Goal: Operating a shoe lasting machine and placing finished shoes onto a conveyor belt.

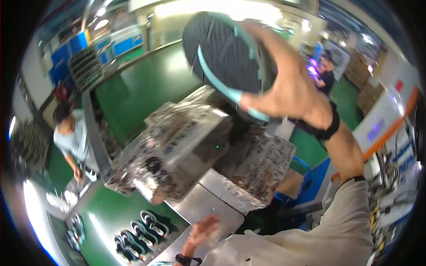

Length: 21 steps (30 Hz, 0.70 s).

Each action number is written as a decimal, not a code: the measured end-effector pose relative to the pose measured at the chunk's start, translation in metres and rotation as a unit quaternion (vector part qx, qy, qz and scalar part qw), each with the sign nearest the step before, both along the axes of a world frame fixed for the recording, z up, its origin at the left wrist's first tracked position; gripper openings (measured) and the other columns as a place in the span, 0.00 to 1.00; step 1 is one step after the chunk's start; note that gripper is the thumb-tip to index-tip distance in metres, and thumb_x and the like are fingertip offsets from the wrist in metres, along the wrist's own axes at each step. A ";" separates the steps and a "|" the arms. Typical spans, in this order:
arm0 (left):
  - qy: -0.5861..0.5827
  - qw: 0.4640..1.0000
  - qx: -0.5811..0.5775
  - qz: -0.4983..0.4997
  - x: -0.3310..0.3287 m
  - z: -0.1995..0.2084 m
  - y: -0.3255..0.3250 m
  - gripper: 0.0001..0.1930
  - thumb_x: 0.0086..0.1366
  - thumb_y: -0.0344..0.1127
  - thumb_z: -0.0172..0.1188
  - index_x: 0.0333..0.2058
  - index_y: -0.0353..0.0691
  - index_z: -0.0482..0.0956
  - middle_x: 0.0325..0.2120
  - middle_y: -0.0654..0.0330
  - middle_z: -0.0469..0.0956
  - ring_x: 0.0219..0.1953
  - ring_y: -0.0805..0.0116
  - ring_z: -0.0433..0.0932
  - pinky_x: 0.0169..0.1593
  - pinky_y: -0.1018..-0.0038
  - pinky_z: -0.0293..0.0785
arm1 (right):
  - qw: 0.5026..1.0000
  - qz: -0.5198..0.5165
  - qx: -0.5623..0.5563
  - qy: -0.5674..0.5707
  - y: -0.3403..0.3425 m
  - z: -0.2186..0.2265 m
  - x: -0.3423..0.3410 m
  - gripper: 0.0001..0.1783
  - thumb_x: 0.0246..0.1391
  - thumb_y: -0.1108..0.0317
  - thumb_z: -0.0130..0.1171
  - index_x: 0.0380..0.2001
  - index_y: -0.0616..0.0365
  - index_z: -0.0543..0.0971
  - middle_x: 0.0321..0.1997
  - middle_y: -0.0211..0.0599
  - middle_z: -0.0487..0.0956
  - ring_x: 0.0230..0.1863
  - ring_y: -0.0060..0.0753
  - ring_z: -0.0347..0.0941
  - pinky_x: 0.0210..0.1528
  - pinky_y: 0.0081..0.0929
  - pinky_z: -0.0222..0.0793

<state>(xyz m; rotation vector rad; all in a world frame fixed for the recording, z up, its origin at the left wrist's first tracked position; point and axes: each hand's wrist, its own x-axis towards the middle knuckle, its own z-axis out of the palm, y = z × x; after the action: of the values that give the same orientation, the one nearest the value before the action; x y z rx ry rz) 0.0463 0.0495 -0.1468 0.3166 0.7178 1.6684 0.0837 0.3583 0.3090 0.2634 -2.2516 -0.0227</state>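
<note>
My right hand (pixel 290 91) is raised high and grips a shoe (pixel 224 55) by its edge, sole facing me. The sole is dark with ridged lines and a pale teal rim. My left hand (pixel 202 230) hangs low with fingers spread, holding nothing, just above the edge of a bare metal plate (pixel 206 206). A black band sits on each wrist.
A foil-wrapped machine (pixel 186 146) fills the middle. Several dark shoes with white soles (pixel 142 232) lie on a green conveyor at lower left. One person in a grey shirt (pixel 73 137) works at left, another in dark clothes (pixel 326 73) at upper right. Racks (pixel 84 66) stand far left.
</note>
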 end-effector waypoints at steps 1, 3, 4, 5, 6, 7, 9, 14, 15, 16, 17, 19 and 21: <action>0.212 0.973 -0.014 -0.096 0.019 0.058 0.023 0.35 0.62 0.26 0.64 0.65 0.36 0.58 0.63 0.51 0.61 0.64 0.58 0.65 0.64 0.59 0.65 | 1.000 -0.003 -0.024 -0.002 -0.007 -0.013 0.032 0.49 0.28 0.62 0.72 0.59 0.64 0.67 0.57 0.51 0.72 0.57 0.50 0.70 0.60 0.40 0.64; 0.217 0.960 0.071 -0.162 0.044 0.136 0.067 0.41 0.60 0.30 0.67 0.68 0.37 0.52 0.65 0.50 0.59 0.68 0.56 0.58 0.67 0.56 0.58 | 0.998 -0.026 0.007 0.052 -0.022 -0.035 0.102 0.49 0.27 0.65 0.73 0.60 0.58 0.67 0.52 0.47 0.72 0.53 0.50 0.69 0.55 0.43 0.67; 0.244 0.952 0.133 -0.127 0.057 0.159 0.089 0.46 0.59 0.33 0.69 0.69 0.38 0.48 0.66 0.49 0.56 0.68 0.55 0.56 0.68 0.56 0.54 | 0.997 -0.036 -0.026 0.059 -0.025 -0.049 0.135 0.51 0.25 0.67 0.74 0.60 0.57 0.67 0.53 0.46 0.70 0.52 0.50 0.68 0.55 0.44 0.66; 0.265 0.937 0.203 -0.104 0.073 0.179 0.115 0.51 0.57 0.36 0.71 0.70 0.39 0.43 0.67 0.49 0.52 0.69 0.54 0.54 0.69 0.55 0.50 | 0.992 -0.077 -0.052 0.082 -0.032 -0.060 0.171 0.50 0.24 0.67 0.74 0.59 0.57 0.69 0.50 0.45 0.70 0.50 0.49 0.68 0.53 0.43 0.66; 0.273 0.925 0.252 -0.075 0.092 0.196 0.142 0.55 0.54 0.38 0.73 0.70 0.39 0.39 0.68 0.49 0.49 0.69 0.53 0.53 0.70 0.56 0.49 | 0.985 -0.121 -0.069 0.098 -0.035 -0.073 0.201 0.49 0.25 0.67 0.74 0.59 0.57 0.69 0.49 0.45 0.70 0.49 0.49 0.68 0.53 0.44 0.66; 0.275 0.912 0.301 -0.050 0.116 0.210 0.163 0.60 0.52 0.41 0.75 0.70 0.39 0.36 0.69 0.49 0.46 0.69 0.53 0.52 0.70 0.56 0.48 | 0.975 -0.167 -0.087 0.116 -0.043 -0.085 0.231 0.48 0.26 0.66 0.74 0.59 0.57 0.69 0.49 0.45 0.69 0.48 0.48 0.68 0.53 0.44 0.65; 0.297 0.880 0.371 -0.031 0.178 0.230 0.206 0.66 0.47 0.45 0.78 0.70 0.37 0.34 0.69 0.50 0.44 0.70 0.53 0.50 0.70 0.58 0.49 | 0.940 -0.295 -0.113 0.130 -0.054 -0.104 0.288 0.45 0.31 0.63 0.74 0.58 0.58 0.70 0.46 0.45 0.69 0.46 0.47 0.67 0.52 0.44 0.63; 0.175 0.938 0.218 -0.204 0.334 0.224 0.235 0.32 0.60 0.32 0.65 0.60 0.33 0.61 0.45 0.59 0.75 0.49 0.68 0.74 0.53 0.70 0.70 | 0.798 -0.533 -0.270 0.080 -0.074 -0.144 0.444 0.41 0.39 0.48 0.68 0.57 0.58 0.72 0.51 0.48 0.72 0.53 0.47 0.67 0.55 0.43 0.59; 0.179 0.927 0.198 -0.265 0.361 0.216 0.241 0.30 0.62 0.34 0.62 0.60 0.33 0.62 0.49 0.56 0.74 0.51 0.65 0.74 0.55 0.68 0.70 | 0.791 -0.548 -0.237 0.137 -0.080 -0.159 0.486 0.39 0.41 0.53 0.69 0.56 0.59 0.72 0.53 0.49 0.73 0.56 0.48 0.67 0.58 0.40 0.60; 0.149 0.918 0.187 -0.317 0.389 0.211 0.243 0.28 0.63 0.35 0.60 0.60 0.33 0.62 0.50 0.54 0.73 0.52 0.64 0.74 0.56 0.67 0.69 | 0.763 -0.553 -0.267 0.200 -0.091 -0.179 0.522 0.37 0.43 0.57 0.69 0.57 0.60 0.71 0.54 0.47 0.73 0.56 0.45 0.68 0.57 0.37 0.62; 0.119 0.908 0.174 -0.364 0.421 0.208 0.247 0.27 0.64 0.35 0.58 0.60 0.32 0.62 0.51 0.52 0.73 0.53 0.62 0.74 0.57 0.66 0.69 | 0.735 -0.553 -0.294 0.259 -0.101 -0.199 0.560 0.36 0.44 0.62 0.69 0.57 0.61 0.70 0.54 0.45 0.74 0.56 0.42 0.70 0.57 0.35 0.64; 0.067 0.887 0.111 -0.443 0.480 0.202 0.249 0.24 0.66 0.31 0.52 0.59 0.31 0.63 0.53 0.51 0.72 0.54 0.58 0.74 0.59 0.63 0.68 | 0.671 -0.358 -0.519 0.390 -0.123 -0.251 0.615 0.33 0.46 0.70 0.68 0.57 0.63 0.70 0.50 0.39 0.76 0.51 0.32 0.73 0.54 0.27 0.67; 0.149 0.869 0.036 -0.471 0.536 0.190 0.250 0.27 0.67 0.33 0.54 0.62 0.31 0.60 0.54 0.52 0.71 0.54 0.62 0.73 0.59 0.66 0.68 | 0.522 -0.282 -0.663 0.456 -0.156 -0.267 0.650 0.31 0.48 0.71 0.67 0.56 0.64 0.71 0.50 0.33 0.76 0.46 0.21 0.71 0.52 0.25 0.69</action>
<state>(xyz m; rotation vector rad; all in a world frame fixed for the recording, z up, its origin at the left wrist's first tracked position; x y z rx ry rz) 0.5826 0.2994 0.0430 0.8419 0.5738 0.7093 0.7339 0.2023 0.0423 -1.0778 -0.6964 0.9471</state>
